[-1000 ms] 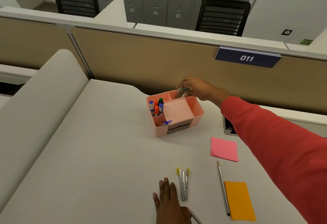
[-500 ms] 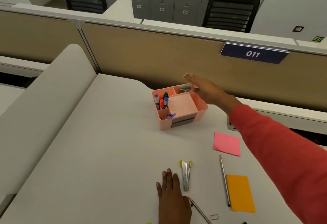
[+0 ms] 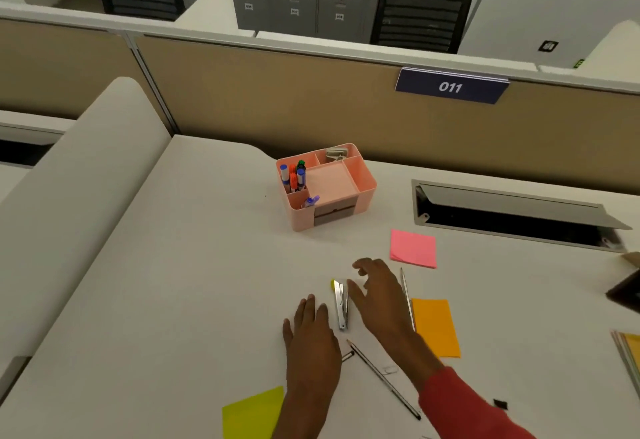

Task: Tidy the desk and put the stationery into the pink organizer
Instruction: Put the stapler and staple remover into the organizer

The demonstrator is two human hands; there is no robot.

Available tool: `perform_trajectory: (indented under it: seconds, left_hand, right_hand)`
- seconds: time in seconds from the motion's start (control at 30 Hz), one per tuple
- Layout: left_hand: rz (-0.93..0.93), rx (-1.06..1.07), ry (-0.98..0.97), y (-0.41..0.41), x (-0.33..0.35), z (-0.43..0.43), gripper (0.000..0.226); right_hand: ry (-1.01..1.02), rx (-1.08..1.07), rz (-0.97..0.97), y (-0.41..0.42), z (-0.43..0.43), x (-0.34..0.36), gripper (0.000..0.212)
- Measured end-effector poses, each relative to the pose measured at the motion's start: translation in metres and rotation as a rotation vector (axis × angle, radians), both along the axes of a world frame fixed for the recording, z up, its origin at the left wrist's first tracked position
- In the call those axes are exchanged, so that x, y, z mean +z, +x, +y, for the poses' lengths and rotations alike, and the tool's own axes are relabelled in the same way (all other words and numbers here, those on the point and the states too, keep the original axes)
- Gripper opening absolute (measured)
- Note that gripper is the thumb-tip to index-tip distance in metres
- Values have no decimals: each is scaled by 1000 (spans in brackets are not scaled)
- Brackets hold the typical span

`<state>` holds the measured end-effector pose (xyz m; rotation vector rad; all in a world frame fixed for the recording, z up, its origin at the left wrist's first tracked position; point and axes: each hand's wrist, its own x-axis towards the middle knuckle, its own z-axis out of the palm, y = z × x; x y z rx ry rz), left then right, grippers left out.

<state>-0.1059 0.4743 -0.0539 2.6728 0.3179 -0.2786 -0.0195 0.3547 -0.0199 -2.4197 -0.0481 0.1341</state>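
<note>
The pink organizer (image 3: pixel 363 184) stands mid-desk with several markers (image 3: pixel 293 177) in its left slots and a metal clip (image 3: pixel 336 153) in a back slot. A silver stapler with yellow tips (image 3: pixel 341 305) lies on the desk between my hands. My left hand (image 3: pixel 310 338) rests flat just left of it. My right hand (image 3: pixel 375 294) hovers over its right side with fingers spread and relaxed, holding nothing. One pencil (image 3: pixel 382 378) lies near my wrists, another (image 3: pixel 407 296) right of my right hand.
Pink sticky notes (image 3: pixel 412 248), orange sticky notes (image 3: pixel 435 327) and yellow-green sticky notes (image 3: pixel 252 414) lie on the desk. An open cable slot (image 3: pixel 512 216) sits at the right. A paper stack (image 3: pixel 628 355) is at the right edge. The beige partition (image 3: pixel 277 99) stands behind.
My right hand let go of the metal clip in the organizer's back slot and came back down to the stapler. My left hand stayed flat on the desk.
</note>
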Motion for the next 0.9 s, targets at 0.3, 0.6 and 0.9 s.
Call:
perform_trajectory:
  seconds: [0.3,0.6,0.9]
  left_hand:
    - [14,16,-12,-5,5,22,65]
    - [187,17,-114,13,19,26,62]
    - [276,29,-129,18,19,25,64]
  right_hand:
    - [-223,-63,133,-13,41,-21,44]
    - [137,-161,69,29,28,60,36]
    - [39,48,-230,191,45,140,29]
